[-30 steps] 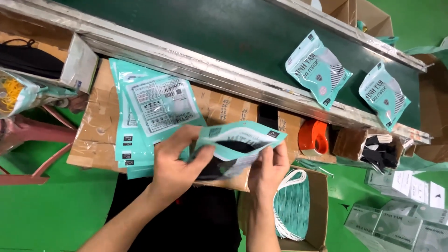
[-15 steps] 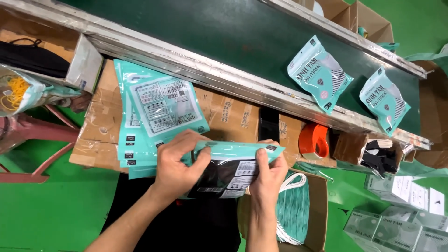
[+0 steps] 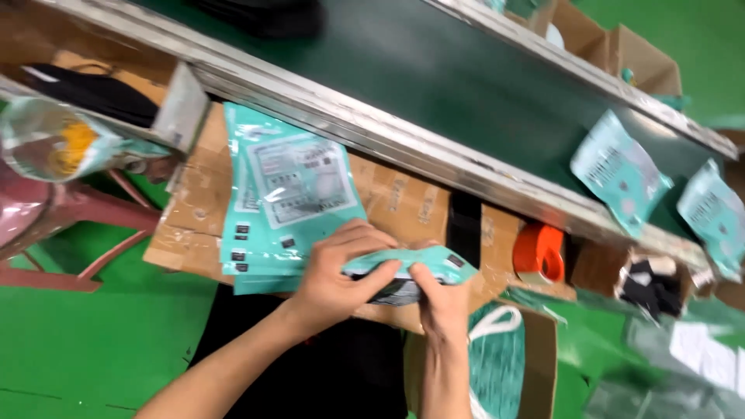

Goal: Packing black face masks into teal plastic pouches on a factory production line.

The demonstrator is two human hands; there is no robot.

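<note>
My left hand [image 3: 341, 268] and my right hand [image 3: 441, 299] both grip a teal pouch [image 3: 434, 262] with something black inside it, held flat over a cardboard work surface [image 3: 403, 206]. My left thumb and fingers pinch the pouch's top edge. The right hand pinches it from below, near the middle. Just left of my hands lies a stack of flat teal pouches [image 3: 291, 190] with white labels.
A dark green conveyor belt [image 3: 434, 70] with a metal rail runs across the top and carries two teal pouches [image 3: 617, 171] at the right. An orange tape roll [image 3: 538, 250] sits right of my hands. A box [image 3: 535, 365] with green-and-white items stands below.
The camera has swung left, so the scene sits further right. The pouch has tipped flatter and my hands have closed in along its top edge.
</note>
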